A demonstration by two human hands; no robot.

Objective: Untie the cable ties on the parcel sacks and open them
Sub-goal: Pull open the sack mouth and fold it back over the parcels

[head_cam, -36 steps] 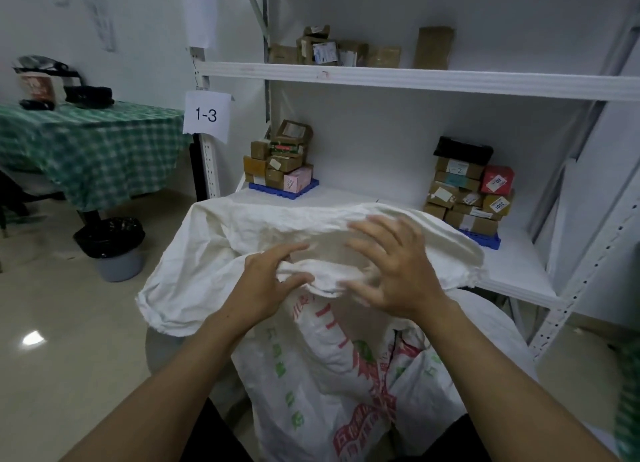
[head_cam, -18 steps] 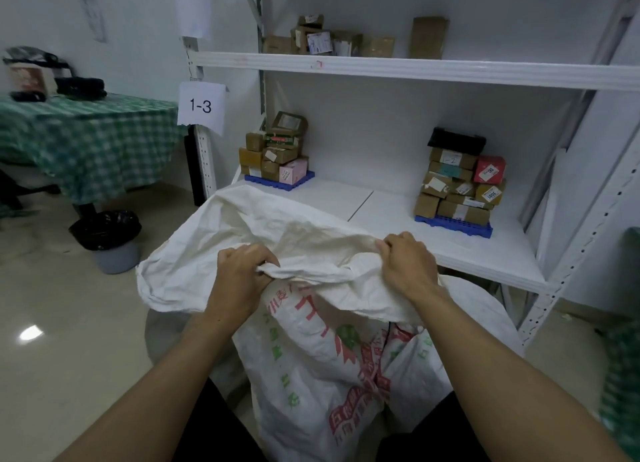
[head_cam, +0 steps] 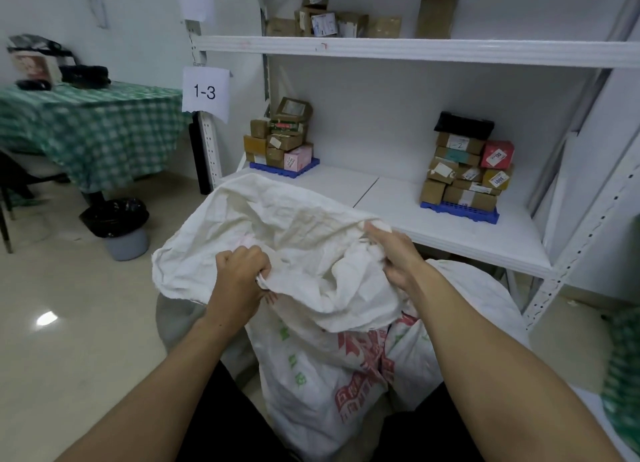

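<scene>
— What is changed since half a second ago?
— The white sack [head_cam: 298, 239], before the shelf [head_cam: 450, 226], is pulled wider; left hand [head_cam: 239, 278] and right hand [head_cam: 398, 253] fingers are clenched on it.
— Writing?
— "1-3" is read on the paper label [head_cam: 205, 92].

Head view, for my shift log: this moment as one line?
left hand: gripping sack | right hand: gripping sack | cable tie: not visible | shelf: behind
</scene>
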